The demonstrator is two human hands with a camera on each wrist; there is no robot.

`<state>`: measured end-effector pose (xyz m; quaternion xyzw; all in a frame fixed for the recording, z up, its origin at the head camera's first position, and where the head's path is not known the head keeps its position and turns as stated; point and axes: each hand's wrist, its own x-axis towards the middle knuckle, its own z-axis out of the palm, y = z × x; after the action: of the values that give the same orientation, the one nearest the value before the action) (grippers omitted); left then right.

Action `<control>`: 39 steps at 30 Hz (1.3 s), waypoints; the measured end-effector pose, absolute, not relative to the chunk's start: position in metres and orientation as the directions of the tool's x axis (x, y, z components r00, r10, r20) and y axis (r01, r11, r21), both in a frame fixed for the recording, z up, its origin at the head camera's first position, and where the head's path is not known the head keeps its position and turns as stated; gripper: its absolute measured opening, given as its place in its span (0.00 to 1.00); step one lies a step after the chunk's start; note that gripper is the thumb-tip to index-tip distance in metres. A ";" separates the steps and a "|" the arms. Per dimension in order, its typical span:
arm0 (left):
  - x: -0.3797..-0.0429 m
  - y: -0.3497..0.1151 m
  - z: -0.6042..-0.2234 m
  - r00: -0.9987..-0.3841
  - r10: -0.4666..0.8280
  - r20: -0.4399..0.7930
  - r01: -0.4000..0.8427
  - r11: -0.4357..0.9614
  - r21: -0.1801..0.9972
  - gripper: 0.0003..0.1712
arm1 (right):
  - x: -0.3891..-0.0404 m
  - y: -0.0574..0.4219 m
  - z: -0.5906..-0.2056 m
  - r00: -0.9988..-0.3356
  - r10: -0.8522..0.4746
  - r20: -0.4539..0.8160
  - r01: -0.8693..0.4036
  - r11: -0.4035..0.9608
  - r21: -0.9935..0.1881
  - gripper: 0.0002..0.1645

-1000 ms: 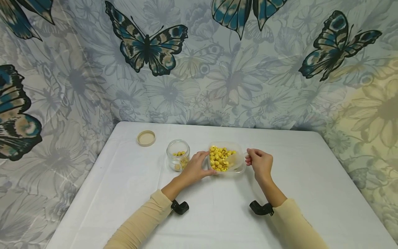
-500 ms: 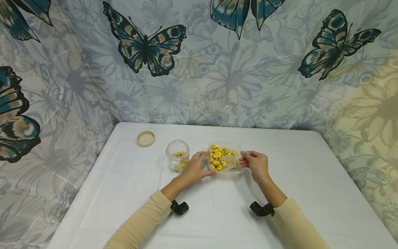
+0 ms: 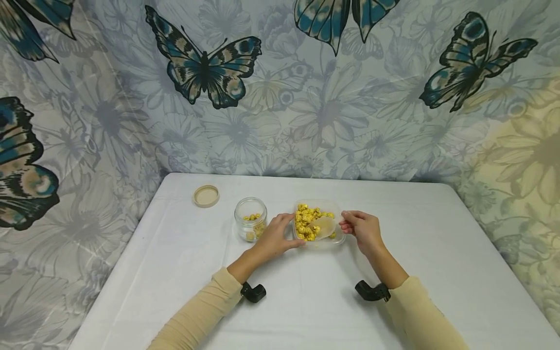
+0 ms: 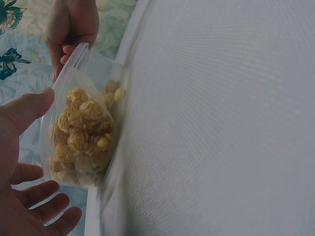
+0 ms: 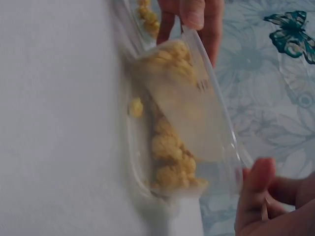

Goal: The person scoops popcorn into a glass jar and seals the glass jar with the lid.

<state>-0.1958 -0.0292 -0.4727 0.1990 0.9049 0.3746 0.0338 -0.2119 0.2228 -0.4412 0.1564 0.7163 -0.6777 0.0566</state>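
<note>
A clear plastic container (image 3: 321,244) of yellow popcorn (image 3: 306,224) stands mid-table. My left hand (image 3: 275,236) holds its left end, thumb at the near corner and fingers at the far side. In the left wrist view, the thumb lies by the rim and the other fingers (image 4: 51,209) spread beneath it. My right hand (image 3: 364,232) pinches the handle of a translucent scoop (image 3: 323,226) at the container's right side. The scoop's broad bowl (image 5: 189,118) lies among the popcorn, overlapping part of it in the right wrist view.
Left of the container, a glass jar (image 3: 245,228) without its lid has some popcorn inside. A round beige lid (image 3: 206,196) lies farther back on the left. White cloth covers the table (image 3: 302,311), and a butterfly-patterned fabric (image 3: 280,121) hangs behind.
My right hand has moved left with the scoop, carrying its bowl into the popcorn, then shifted slightly back right. The left hand has stayed at the container.
</note>
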 end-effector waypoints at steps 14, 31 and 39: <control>-0.195 -0.028 -0.473 -0.920 0.384 0.083 0.332 0.648 0.685 0.49 | -0.212 0.232 -0.435 -0.936 0.075 -0.343 0.345 0.018 -0.939 0.24; -0.194 -0.028 -0.473 -0.920 0.384 0.078 0.327 0.643 0.692 0.49 | -0.216 0.232 -0.431 -0.939 0.003 -0.345 0.344 0.047 -0.938 0.27; -0.196 -0.029 -0.473 -0.921 0.380 0.089 0.331 0.638 0.696 0.49 | -0.215 0.246 -0.432 -0.903 -0.003 -0.429 0.427 -0.103 -0.898 0.18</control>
<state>-0.1957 -0.0289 -0.4734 0.1966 0.9043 0.3776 0.0330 -0.2153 0.2455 -0.4316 0.1625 0.6530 -0.7247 0.1485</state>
